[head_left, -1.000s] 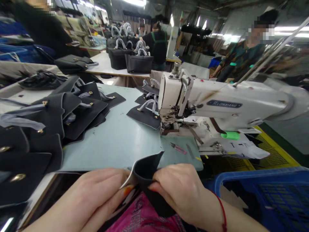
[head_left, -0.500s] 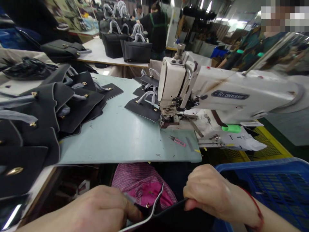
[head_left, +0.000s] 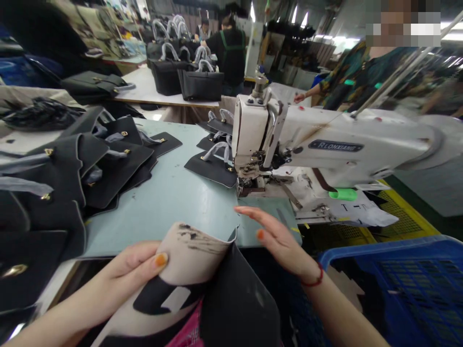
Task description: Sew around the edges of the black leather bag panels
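My left hand [head_left: 133, 265] grips the edge of a black leather bag panel [head_left: 240, 294], thumb on top. The panel is bent over, so its beige backing [head_left: 195, 253] with dark smears and a pale patch faces up on the left. My right hand [head_left: 280, 241] is off the panel, over the front of the table. Its fingers stretch left with the thumb apart, and I see nothing held in them. Just beyond it is the needle area of a white sewing machine [head_left: 336, 144]. The pink thread snips are no longer visible; the right hand covers that spot.
Black panels with wrapped handles [head_left: 119, 168] pile up on the left of the pale green table [head_left: 166, 193]. More handled panels [head_left: 213, 166] lie beside the machine. A blue basket [head_left: 408, 289] stands at lower right. A co-worker [head_left: 365, 72] is behind the machine.
My right hand has let go of the panel and moved up over the table's front. My left hand has raised and turned the panel, showing its beige backing. The co-worker's arm has come into view.
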Available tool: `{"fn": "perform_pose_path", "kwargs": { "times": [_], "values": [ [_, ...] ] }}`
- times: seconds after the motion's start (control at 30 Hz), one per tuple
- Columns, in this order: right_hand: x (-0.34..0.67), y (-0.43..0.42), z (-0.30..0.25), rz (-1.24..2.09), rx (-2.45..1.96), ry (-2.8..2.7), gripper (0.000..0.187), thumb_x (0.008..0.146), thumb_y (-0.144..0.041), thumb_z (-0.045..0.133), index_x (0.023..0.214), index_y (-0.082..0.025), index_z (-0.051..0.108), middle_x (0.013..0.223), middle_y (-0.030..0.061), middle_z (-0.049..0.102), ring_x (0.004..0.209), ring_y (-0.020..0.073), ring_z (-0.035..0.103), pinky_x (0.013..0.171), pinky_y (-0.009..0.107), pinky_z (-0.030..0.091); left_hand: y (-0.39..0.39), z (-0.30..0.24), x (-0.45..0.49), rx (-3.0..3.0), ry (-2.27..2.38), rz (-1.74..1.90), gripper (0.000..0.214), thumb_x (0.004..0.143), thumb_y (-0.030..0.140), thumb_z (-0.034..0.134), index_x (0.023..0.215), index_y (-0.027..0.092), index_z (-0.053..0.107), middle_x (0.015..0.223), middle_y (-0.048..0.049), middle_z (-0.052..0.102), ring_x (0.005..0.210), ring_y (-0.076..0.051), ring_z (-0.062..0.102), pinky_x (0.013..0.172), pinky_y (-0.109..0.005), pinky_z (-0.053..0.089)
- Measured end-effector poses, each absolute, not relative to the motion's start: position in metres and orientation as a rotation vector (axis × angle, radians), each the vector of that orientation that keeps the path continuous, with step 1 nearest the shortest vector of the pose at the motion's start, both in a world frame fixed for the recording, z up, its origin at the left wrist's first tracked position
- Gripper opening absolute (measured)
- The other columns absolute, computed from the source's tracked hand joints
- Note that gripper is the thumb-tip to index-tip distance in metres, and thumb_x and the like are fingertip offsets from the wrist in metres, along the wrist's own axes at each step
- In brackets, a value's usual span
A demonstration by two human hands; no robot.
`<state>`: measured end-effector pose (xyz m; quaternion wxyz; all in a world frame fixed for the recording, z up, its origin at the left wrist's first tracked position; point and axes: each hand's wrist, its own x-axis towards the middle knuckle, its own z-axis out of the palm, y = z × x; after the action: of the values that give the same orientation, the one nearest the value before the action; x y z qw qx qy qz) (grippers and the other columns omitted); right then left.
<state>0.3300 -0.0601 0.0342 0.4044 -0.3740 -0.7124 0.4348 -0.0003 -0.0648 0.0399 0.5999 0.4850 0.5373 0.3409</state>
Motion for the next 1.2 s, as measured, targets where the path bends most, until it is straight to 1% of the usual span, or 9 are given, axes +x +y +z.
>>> {"fn": "perform_pose_path", "kwargs": {
  "times": [0.1, 0.2, 0.3, 0.4, 0.47, 0.53, 0.67, 0.8, 1.2],
  "values": [
    [0.306, -0.048, 0.014, 1.064, -0.966, -1.936, 0.041, 0.098, -0.05, 0.055, 0.123, -0.02, 0.068, 0.118, 0.0096, 0.072, 0.111, 0.0209, 0.068, 0.099, 0.035, 0.052, -0.055, 0.036, 0.006, 0.843, 1.205, 0.666, 0.037, 0.074, 0.052, 0.077, 0.086, 0.017, 0.078, 0.065, -0.0032, 0.073, 0.055, -0.017, 0.065, 0.051, -0.025, 0.053],
    [0.294, -0.049, -0.005, 1.045, -1.072, -1.843, 0.028, 0.098, -0.041, 0.059, 0.11, -0.02, 0.074, 0.103, 0.0068, 0.077, 0.094, 0.0192, 0.073, 0.087, 0.03, 0.056, -0.053, 0.027, 0.01, 0.741, 1.238, 0.779, 0.041, 0.07, 0.04, 0.082, 0.102, 0.018, 0.071, 0.072, -0.0011, 0.074, 0.057, -0.015, 0.065, 0.055, -0.023, 0.053],
    [0.293, -0.057, -0.017, 1.03, -1.145, -1.775, 0.024, 0.097, -0.037, 0.061, 0.108, -0.022, 0.077, 0.1, 0.006, 0.078, 0.09, 0.0198, 0.074, 0.083, 0.03, 0.057, -0.056, 0.016, 0.016, 0.91, 1.241, 0.925, 0.065, 0.069, 0.03, 0.084, 0.127, 0.026, 0.054, 0.077, 0.0035, 0.071, 0.057, -0.014, 0.065, 0.053, -0.02, 0.052],
    [0.297, -0.064, -0.021, 1.016, -1.198, -1.751, 0.023, 0.097, -0.033, 0.062, 0.112, -0.023, 0.077, 0.099, 0.005, 0.078, 0.087, 0.0192, 0.074, 0.082, 0.029, 0.057, -0.062, 0.004, 0.018, 1.07, 1.289, 1.042, 0.045, 0.073, 0.028, 0.081, 0.111, 0.027, 0.056, 0.069, 0.0082, 0.065, 0.052, -0.009, 0.058, 0.05, -0.014, 0.046],
    [0.299, -0.068, -0.022, 0.992, -1.227, -1.754, 0.024, 0.097, -0.031, 0.062, 0.115, -0.024, 0.076, 0.099, 0.0045, 0.078, 0.085, 0.0183, 0.074, 0.08, 0.028, 0.056, -0.065, -0.003, 0.015, 1.119, 1.309, 0.952, 0.022, 0.076, 0.03, 0.078, 0.09, 0.02, 0.064, 0.069, 0.0047, 0.067, 0.056, -0.009, 0.058, 0.054, -0.015, 0.047],
    [0.301, -0.071, -0.022, 0.972, -1.245, -1.761, 0.024, 0.098, -0.031, 0.061, 0.116, -0.024, 0.076, 0.097, 0.0043, 0.078, 0.083, 0.0175, 0.073, 0.076, 0.027, 0.054, -0.068, -0.009, 0.009, 1.038, 1.296, 0.858, 0.017, 0.078, 0.033, 0.074, 0.082, 0.016, 0.071, 0.078, -0.0007, 0.073, 0.068, -0.014, 0.064, 0.06, -0.018, 0.05],
    [0.3, -0.075, -0.024, 0.954, -1.248, -1.779, 0.025, 0.098, -0.031, 0.061, 0.117, -0.023, 0.075, 0.092, 0.0043, 0.078, 0.078, 0.0164, 0.071, 0.07, 0.025, 0.051, -0.072, -0.014, 0.005, 0.85, 1.286, 0.803, 0.033, 0.078, 0.046, 0.07, 0.094, 0.018, 0.077, 0.088, -0.0053, 0.077, 0.08, -0.026, 0.07, 0.069, -0.03, 0.057],
    [0.297, -0.08, -0.026, 0.984, -1.17, -1.792, 0.024, 0.098, -0.029, 0.061, 0.115, -0.02, 0.076, 0.09, 0.0043, 0.077, 0.077, 0.0155, 0.071, 0.07, 0.024, 0.051, -0.079, -0.013, 0.015, 1.221, 1.488, 0.783, 0.038, 0.073, 0.047, 0.079, 0.1, 0.021, 0.077, 0.102, -0.0049, 0.077, 0.096, -0.026, 0.069, 0.081, -0.024, 0.056],
    [0.296, -0.088, -0.014, 1.078, -1.071, -1.841, 0.027, 0.1, -0.027, 0.058, 0.116, -0.013, 0.075, 0.106, 0.0084, 0.077, 0.091, 0.016, 0.073, 0.078, 0.021, 0.052, -0.088, -0.012, 0.026, 1.481, 1.546, 0.831, 0.034, 0.079, 0.051, 0.073, 0.1, 0.025, 0.075, 0.095, -0.0003, 0.079, 0.091, -0.025, 0.074, 0.078, -0.027, 0.061]
  ]
}}
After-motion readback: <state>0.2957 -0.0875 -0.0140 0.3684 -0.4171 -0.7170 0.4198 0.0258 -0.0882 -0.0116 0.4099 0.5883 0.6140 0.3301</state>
